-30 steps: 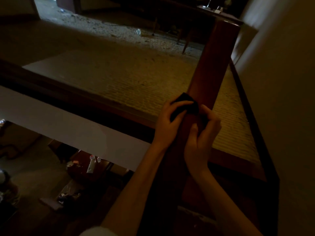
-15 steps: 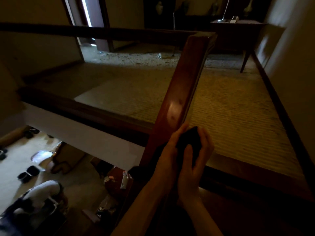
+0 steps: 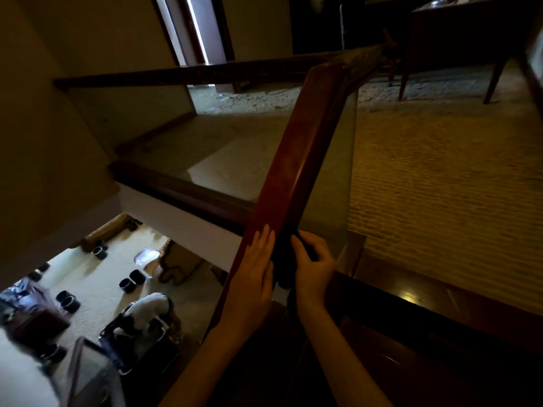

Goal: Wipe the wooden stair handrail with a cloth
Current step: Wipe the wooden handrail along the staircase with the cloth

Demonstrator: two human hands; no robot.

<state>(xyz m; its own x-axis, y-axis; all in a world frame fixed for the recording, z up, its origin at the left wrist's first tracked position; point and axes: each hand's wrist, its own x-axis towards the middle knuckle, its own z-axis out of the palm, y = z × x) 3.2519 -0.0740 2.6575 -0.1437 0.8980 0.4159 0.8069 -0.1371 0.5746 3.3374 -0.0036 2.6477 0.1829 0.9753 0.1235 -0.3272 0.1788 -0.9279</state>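
Note:
A reddish-brown wooden handrail (image 3: 296,160) slopes from the bottom centre up to a corner at the upper right, above a glass panel. A dark cloth (image 3: 283,259) lies on the rail between my hands. My left hand (image 3: 254,268) rests flat on the rail's left face with its fingers straight, touching the cloth's left edge. My right hand (image 3: 313,265) grips the cloth from the right with curled fingers and presses it against the rail. The lower part of the cloth is lost in shadow.
A second dark rail (image 3: 188,74) runs horizontally along the landing. A carpeted upper floor (image 3: 440,177) lies right of the glass, with a wooden table (image 3: 458,30) at the back. Far below on the left, a person (image 3: 147,312) bends among dark pots (image 3: 129,283).
Both hands and the cloth have slid down the rail toward me. My left hand has flattened out on the rail's side, and the view has tilted up and left.

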